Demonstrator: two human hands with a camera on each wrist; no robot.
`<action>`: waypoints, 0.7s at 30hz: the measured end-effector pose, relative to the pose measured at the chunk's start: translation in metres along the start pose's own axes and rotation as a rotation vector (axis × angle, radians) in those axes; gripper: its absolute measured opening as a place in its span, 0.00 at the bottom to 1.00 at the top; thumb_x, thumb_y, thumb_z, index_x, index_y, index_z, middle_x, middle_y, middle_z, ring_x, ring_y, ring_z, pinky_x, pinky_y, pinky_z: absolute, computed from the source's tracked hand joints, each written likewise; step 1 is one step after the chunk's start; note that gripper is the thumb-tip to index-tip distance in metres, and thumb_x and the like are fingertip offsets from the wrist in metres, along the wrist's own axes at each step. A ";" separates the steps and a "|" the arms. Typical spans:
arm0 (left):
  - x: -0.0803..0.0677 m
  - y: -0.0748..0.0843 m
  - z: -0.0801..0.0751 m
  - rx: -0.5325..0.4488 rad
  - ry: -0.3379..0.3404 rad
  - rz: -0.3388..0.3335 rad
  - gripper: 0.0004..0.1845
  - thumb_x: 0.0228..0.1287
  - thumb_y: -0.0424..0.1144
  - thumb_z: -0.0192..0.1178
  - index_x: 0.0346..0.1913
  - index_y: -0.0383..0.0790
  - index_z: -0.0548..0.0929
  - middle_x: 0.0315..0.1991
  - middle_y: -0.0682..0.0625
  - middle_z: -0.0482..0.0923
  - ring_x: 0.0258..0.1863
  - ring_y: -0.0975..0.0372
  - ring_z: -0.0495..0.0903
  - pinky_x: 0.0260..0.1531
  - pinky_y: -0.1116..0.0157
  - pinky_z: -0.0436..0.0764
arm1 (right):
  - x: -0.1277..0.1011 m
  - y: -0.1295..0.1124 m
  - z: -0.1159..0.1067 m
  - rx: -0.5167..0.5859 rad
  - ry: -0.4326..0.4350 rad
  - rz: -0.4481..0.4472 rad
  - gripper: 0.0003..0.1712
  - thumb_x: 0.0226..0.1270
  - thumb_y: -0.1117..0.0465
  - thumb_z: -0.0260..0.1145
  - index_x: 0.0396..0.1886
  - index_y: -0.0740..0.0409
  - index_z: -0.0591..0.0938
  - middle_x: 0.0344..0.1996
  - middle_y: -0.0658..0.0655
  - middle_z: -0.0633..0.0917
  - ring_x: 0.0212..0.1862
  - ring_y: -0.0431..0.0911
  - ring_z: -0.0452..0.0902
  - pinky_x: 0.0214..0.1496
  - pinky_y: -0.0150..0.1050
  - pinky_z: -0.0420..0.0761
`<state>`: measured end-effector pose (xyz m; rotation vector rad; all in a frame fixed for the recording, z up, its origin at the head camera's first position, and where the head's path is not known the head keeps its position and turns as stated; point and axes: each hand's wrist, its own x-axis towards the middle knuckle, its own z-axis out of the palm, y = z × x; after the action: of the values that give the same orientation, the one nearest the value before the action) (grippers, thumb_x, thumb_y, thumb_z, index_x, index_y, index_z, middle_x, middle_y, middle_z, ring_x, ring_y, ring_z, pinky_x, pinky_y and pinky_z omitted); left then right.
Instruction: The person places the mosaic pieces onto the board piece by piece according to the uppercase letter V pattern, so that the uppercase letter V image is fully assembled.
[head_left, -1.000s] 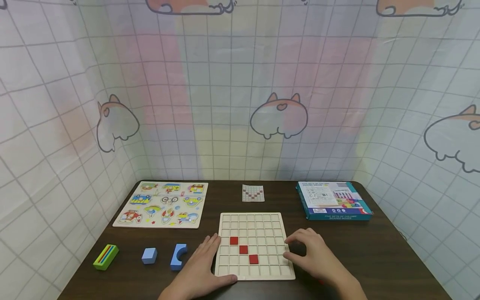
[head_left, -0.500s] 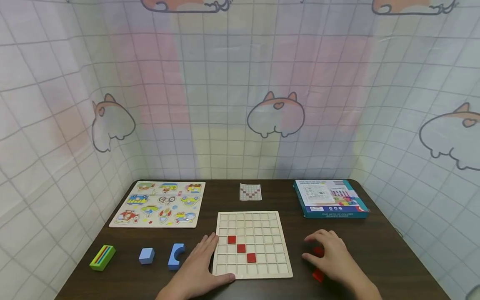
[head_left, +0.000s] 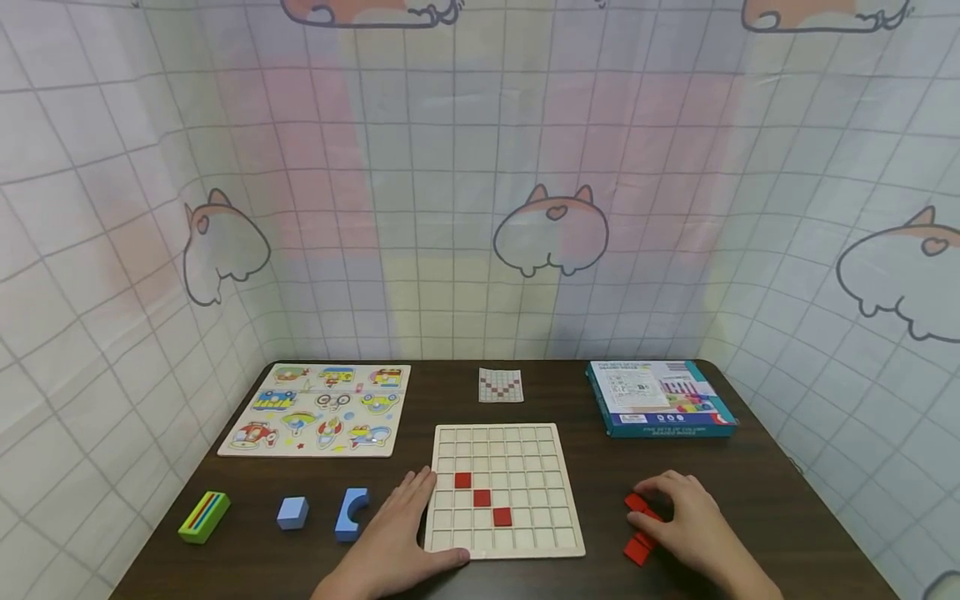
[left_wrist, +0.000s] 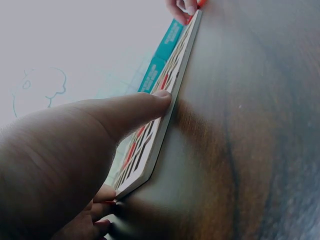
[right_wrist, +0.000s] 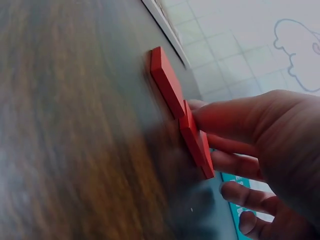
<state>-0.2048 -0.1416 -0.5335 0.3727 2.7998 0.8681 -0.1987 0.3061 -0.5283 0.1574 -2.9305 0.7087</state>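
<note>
The left hand [head_left: 397, 533] spreads wide fingers against the board [head_left: 533, 496], likely steadying it, while the right hand [head_left: 693, 518] curls narrowed fingers about the red tiles [head_left: 637, 551], pinching or not, I cannot tell.

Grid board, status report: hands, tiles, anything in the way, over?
Left hand touches grid board edges. Right hand at loose red tiles, grip unclear. Three red squares lie diagonally in board. No obstacle between loose red tiles and board.
</note>
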 end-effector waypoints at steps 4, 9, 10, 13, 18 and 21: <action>0.000 0.000 0.000 -0.006 -0.005 -0.002 0.73 0.51 0.82 0.74 0.90 0.40 0.59 0.90 0.41 0.57 0.91 0.40 0.52 0.85 0.32 0.59 | 0.001 0.002 -0.002 0.002 -0.023 0.011 0.21 0.63 0.42 0.86 0.52 0.43 0.93 0.45 0.43 0.88 0.50 0.45 0.77 0.52 0.48 0.77; 0.001 0.001 0.000 -0.012 -0.010 -0.008 0.73 0.51 0.82 0.74 0.90 0.40 0.60 0.91 0.42 0.57 0.91 0.41 0.52 0.85 0.32 0.59 | 0.003 0.000 -0.003 0.031 -0.040 -0.020 0.17 0.67 0.46 0.84 0.52 0.40 0.93 0.46 0.41 0.88 0.49 0.43 0.78 0.51 0.47 0.78; 0.001 0.001 0.000 -0.010 -0.012 -0.007 0.73 0.51 0.82 0.74 0.90 0.40 0.60 0.90 0.42 0.57 0.91 0.41 0.52 0.85 0.32 0.59 | 0.003 -0.001 -0.003 0.035 -0.042 -0.021 0.16 0.67 0.46 0.84 0.51 0.40 0.93 0.46 0.41 0.87 0.48 0.43 0.77 0.50 0.45 0.78; 0.001 0.001 0.000 -0.009 -0.014 -0.002 0.72 0.51 0.82 0.73 0.89 0.40 0.60 0.90 0.42 0.57 0.91 0.41 0.52 0.85 0.31 0.59 | 0.002 -0.002 -0.003 0.033 -0.043 -0.014 0.13 0.67 0.46 0.84 0.48 0.40 0.92 0.45 0.41 0.87 0.46 0.41 0.76 0.47 0.41 0.78; 0.001 0.000 0.000 -0.005 -0.011 0.000 0.73 0.50 0.83 0.73 0.89 0.40 0.61 0.90 0.41 0.57 0.91 0.41 0.52 0.84 0.31 0.60 | 0.004 -0.003 -0.001 0.014 -0.031 -0.018 0.13 0.67 0.43 0.84 0.41 0.38 0.89 0.40 0.40 0.84 0.43 0.40 0.73 0.46 0.39 0.75; 0.001 0.000 -0.001 -0.004 -0.009 0.000 0.73 0.50 0.84 0.73 0.89 0.40 0.61 0.90 0.41 0.57 0.91 0.41 0.52 0.84 0.31 0.60 | 0.007 -0.003 0.000 0.004 -0.031 -0.025 0.13 0.67 0.41 0.83 0.38 0.37 0.87 0.38 0.40 0.82 0.41 0.40 0.72 0.46 0.41 0.72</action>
<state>-0.2060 -0.1420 -0.5335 0.3749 2.7893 0.8692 -0.2048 0.3027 -0.5256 0.2062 -2.9510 0.7157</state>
